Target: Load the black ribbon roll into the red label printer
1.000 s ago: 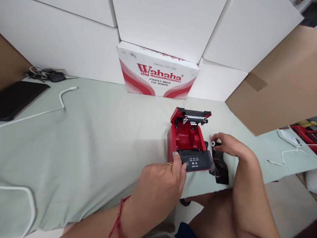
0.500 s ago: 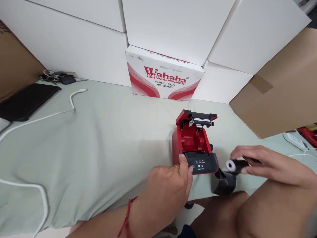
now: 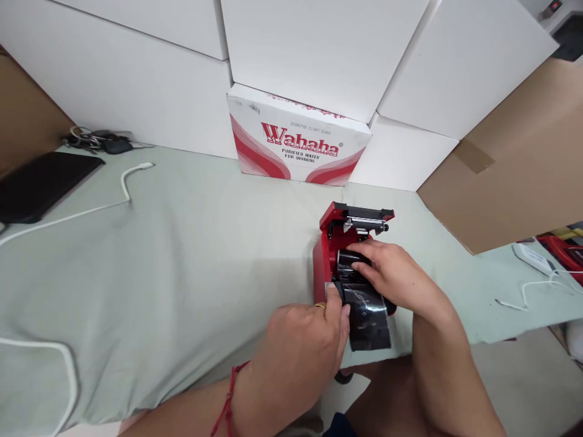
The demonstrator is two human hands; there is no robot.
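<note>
A small red label printer (image 3: 320, 267) stands on the cloth with its lid (image 3: 359, 218) raised. My left hand (image 3: 310, 337) grips the near left corner of the printer's front, thumb on top. In the printer's bay lies a roll of glossy black film (image 3: 348, 260), and my right hand (image 3: 387, 267) has its fingers closed over it. A loose strip of the film (image 3: 370, 321) hangs forward over the front panel and hides most of it. The right end of the roll is covered by my right hand.
Behind the printer a white and red water carton (image 3: 296, 142) leans against stacked white boxes (image 3: 319, 48). To the right are a brown cardboard box (image 3: 510, 158) and a white cable. At the left lie keys (image 3: 102, 141), a black tablet-like slab (image 3: 45, 188) and a white cable (image 3: 73, 212).
My right hand has moved left and up from beside the printer, bringing the black film roll into the bay. The loose strip now drapes over the front. My left hand has stayed in place.
</note>
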